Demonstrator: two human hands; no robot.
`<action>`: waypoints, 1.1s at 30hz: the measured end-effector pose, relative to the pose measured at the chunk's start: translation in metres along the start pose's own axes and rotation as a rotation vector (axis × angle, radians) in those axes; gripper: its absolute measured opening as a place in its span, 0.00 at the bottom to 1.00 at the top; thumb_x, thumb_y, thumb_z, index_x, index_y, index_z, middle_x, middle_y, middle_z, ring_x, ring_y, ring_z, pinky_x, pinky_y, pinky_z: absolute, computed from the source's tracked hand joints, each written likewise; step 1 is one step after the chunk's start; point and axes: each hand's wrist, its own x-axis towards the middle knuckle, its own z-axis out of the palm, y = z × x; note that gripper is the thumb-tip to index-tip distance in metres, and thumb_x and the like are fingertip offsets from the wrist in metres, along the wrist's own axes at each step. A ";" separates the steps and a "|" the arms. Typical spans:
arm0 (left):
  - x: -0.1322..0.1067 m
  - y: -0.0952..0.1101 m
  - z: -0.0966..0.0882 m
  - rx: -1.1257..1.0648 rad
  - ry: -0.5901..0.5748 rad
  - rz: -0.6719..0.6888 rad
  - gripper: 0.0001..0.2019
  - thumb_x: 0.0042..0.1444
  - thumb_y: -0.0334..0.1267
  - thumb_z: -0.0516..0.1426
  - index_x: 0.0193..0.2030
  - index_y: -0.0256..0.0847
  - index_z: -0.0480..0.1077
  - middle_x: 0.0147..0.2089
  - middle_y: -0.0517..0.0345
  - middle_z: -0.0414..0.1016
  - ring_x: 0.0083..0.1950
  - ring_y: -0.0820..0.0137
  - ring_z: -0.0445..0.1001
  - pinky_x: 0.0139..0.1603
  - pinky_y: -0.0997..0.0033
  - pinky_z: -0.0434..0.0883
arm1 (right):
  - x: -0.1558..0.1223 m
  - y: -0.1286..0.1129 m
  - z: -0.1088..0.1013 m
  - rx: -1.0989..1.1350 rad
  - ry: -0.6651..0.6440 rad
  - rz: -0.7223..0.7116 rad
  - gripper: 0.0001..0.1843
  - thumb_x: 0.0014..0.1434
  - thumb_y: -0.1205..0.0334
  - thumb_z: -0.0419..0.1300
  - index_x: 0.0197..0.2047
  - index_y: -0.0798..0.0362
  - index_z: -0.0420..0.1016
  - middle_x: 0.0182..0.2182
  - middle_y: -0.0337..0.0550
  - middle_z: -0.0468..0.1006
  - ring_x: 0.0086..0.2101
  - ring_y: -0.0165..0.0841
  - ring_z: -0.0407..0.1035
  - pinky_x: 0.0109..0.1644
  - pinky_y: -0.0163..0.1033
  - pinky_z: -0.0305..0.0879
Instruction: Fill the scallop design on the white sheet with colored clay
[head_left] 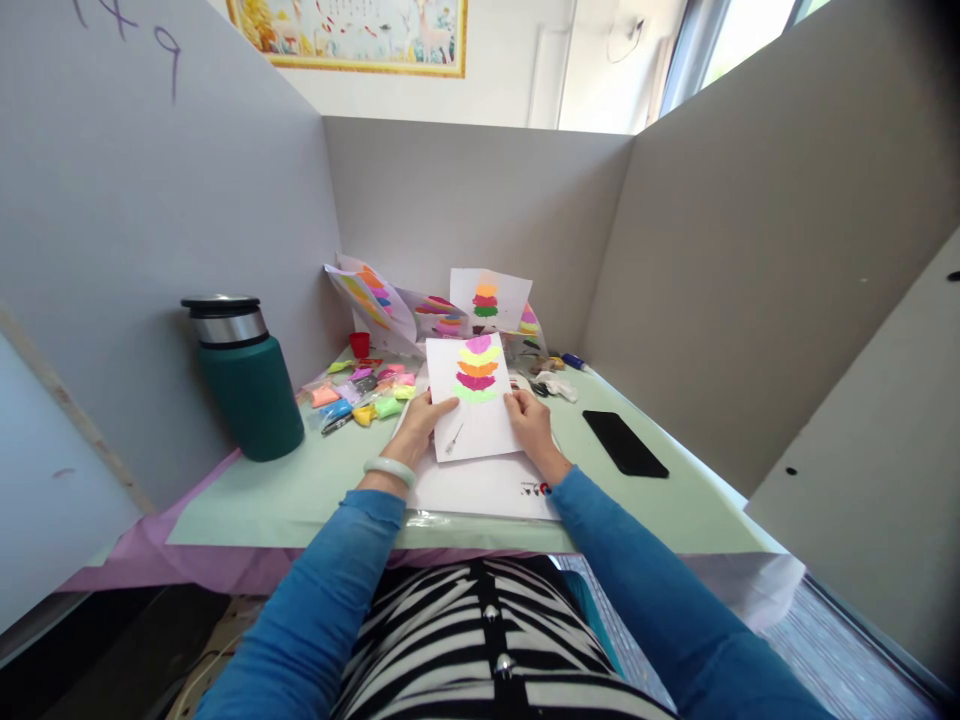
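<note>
Both hands hold up a white sheet of paper (491, 430) that carries a stack of coloured scalloped shapes in purple, yellow, orange, magenta and light green. My left hand (425, 420) grips its left edge, thumb on the front, and wears a pale bangle on the wrist. On the right edge, my right hand (531, 418) pinches the sheet the same way; its other fingers are behind the paper. A small dark drawing sits low on the sheet. Beneath lies a white board or folder (480, 490) with a printed logo near its right corner.
Left of the paper are several small packets of coloured clay-like material (326, 394) and a red cup (360, 344). A green bottle (251, 390) stands far left, a black phone (624, 443) lies right. Decorated sheets (491, 290) lean at the back. Grey partitions (480, 200) enclose the table.
</note>
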 end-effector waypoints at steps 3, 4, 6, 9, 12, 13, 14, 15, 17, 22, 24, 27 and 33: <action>0.000 0.002 0.002 -0.029 -0.032 -0.026 0.18 0.43 0.34 0.66 0.43 0.35 0.74 0.41 0.45 0.81 0.36 0.60 0.79 0.38 0.64 0.76 | 0.000 -0.001 0.000 -0.002 -0.002 0.004 0.18 0.56 0.46 0.50 0.26 0.50 0.66 0.20 0.37 0.66 0.25 0.33 0.61 0.31 0.37 0.53; -0.001 0.003 0.002 -0.036 -0.022 -0.037 0.17 0.44 0.35 0.66 0.42 0.35 0.74 0.40 0.45 0.81 0.36 0.60 0.79 0.38 0.64 0.76 | 0.000 -0.001 -0.001 -0.003 -0.002 0.005 0.18 0.56 0.46 0.50 0.26 0.50 0.66 0.20 0.37 0.67 0.25 0.33 0.61 0.31 0.37 0.53; -0.002 0.006 0.004 -0.049 0.025 -0.053 0.14 0.46 0.37 0.65 0.40 0.34 0.73 0.38 0.44 0.80 0.36 0.60 0.79 0.37 0.65 0.76 | 0.000 -0.001 -0.001 -0.006 -0.003 0.004 0.18 0.57 0.46 0.50 0.26 0.50 0.67 0.20 0.37 0.66 0.25 0.33 0.61 0.31 0.37 0.53; -0.004 0.008 0.004 -0.041 0.048 -0.057 0.12 0.44 0.35 0.64 0.37 0.35 0.72 0.36 0.47 0.80 0.36 0.61 0.79 0.37 0.66 0.75 | 0.000 0.000 -0.001 -0.010 0.001 -0.002 0.18 0.57 0.47 0.50 0.26 0.51 0.67 0.20 0.37 0.66 0.25 0.33 0.61 0.31 0.37 0.53; -0.005 0.007 0.002 0.004 -0.019 -0.034 0.16 0.38 0.29 0.62 0.38 0.36 0.73 0.37 0.50 0.81 0.37 0.61 0.79 0.38 0.66 0.75 | 0.000 0.000 -0.001 -0.021 0.003 -0.006 0.18 0.57 0.47 0.50 0.26 0.51 0.67 0.20 0.37 0.66 0.24 0.32 0.60 0.30 0.36 0.53; -0.005 0.006 0.001 0.014 -0.036 -0.022 0.17 0.37 0.27 0.62 0.39 0.36 0.73 0.37 0.51 0.81 0.38 0.61 0.79 0.39 0.66 0.75 | 0.000 0.000 -0.001 -0.024 0.003 -0.009 0.17 0.57 0.47 0.50 0.26 0.51 0.66 0.20 0.36 0.66 0.24 0.32 0.60 0.30 0.36 0.53; -0.005 0.005 0.001 0.017 -0.046 -0.009 0.19 0.35 0.26 0.61 0.39 0.37 0.73 0.38 0.52 0.81 0.39 0.60 0.79 0.40 0.66 0.75 | 0.000 0.000 -0.001 -0.028 0.002 -0.012 0.17 0.57 0.47 0.50 0.26 0.50 0.66 0.20 0.36 0.65 0.24 0.32 0.60 0.30 0.36 0.53; -0.005 0.005 0.001 0.014 -0.050 0.002 0.20 0.34 0.25 0.61 0.40 0.37 0.74 0.38 0.52 0.81 0.40 0.60 0.79 0.41 0.65 0.75 | -0.001 -0.001 -0.001 -0.032 0.001 -0.016 0.17 0.57 0.47 0.50 0.26 0.50 0.65 0.20 0.36 0.65 0.24 0.32 0.60 0.30 0.36 0.53; -0.005 0.004 0.001 -0.006 -0.049 0.005 0.21 0.34 0.25 0.62 0.40 0.37 0.74 0.39 0.51 0.81 0.41 0.58 0.79 0.44 0.63 0.75 | -0.002 -0.002 0.000 -0.044 -0.003 -0.031 0.17 0.58 0.48 0.50 0.25 0.50 0.63 0.19 0.36 0.64 0.24 0.32 0.59 0.30 0.36 0.52; -0.007 0.005 0.002 -0.069 0.003 -0.031 0.22 0.35 0.30 0.66 0.43 0.36 0.75 0.42 0.47 0.81 0.44 0.54 0.79 0.47 0.57 0.75 | -0.004 -0.005 0.004 -0.064 -0.022 -0.092 0.16 0.59 0.49 0.49 0.24 0.49 0.60 0.19 0.35 0.62 0.23 0.31 0.58 0.30 0.36 0.52; -0.007 0.005 0.003 -0.082 0.013 -0.032 0.24 0.35 0.31 0.66 0.44 0.35 0.74 0.42 0.46 0.81 0.44 0.54 0.79 0.47 0.57 0.75 | -0.004 -0.006 0.005 -0.066 -0.026 -0.094 0.16 0.59 0.50 0.49 0.25 0.49 0.60 0.19 0.35 0.62 0.23 0.31 0.58 0.30 0.36 0.52; -0.006 0.005 0.003 -0.085 0.004 -0.030 0.22 0.37 0.31 0.66 0.44 0.35 0.74 0.42 0.46 0.81 0.44 0.54 0.79 0.46 0.57 0.75 | -0.004 -0.006 0.004 -0.066 -0.022 -0.092 0.16 0.59 0.50 0.49 0.24 0.49 0.59 0.18 0.34 0.61 0.23 0.31 0.58 0.30 0.36 0.52; -0.006 0.007 0.002 -0.043 0.025 -0.023 0.19 0.38 0.30 0.63 0.41 0.36 0.74 0.40 0.47 0.80 0.43 0.54 0.79 0.44 0.58 0.75 | -0.004 -0.006 0.002 -0.062 -0.014 -0.082 0.16 0.59 0.50 0.50 0.24 0.49 0.59 0.18 0.34 0.61 0.23 0.31 0.58 0.30 0.36 0.52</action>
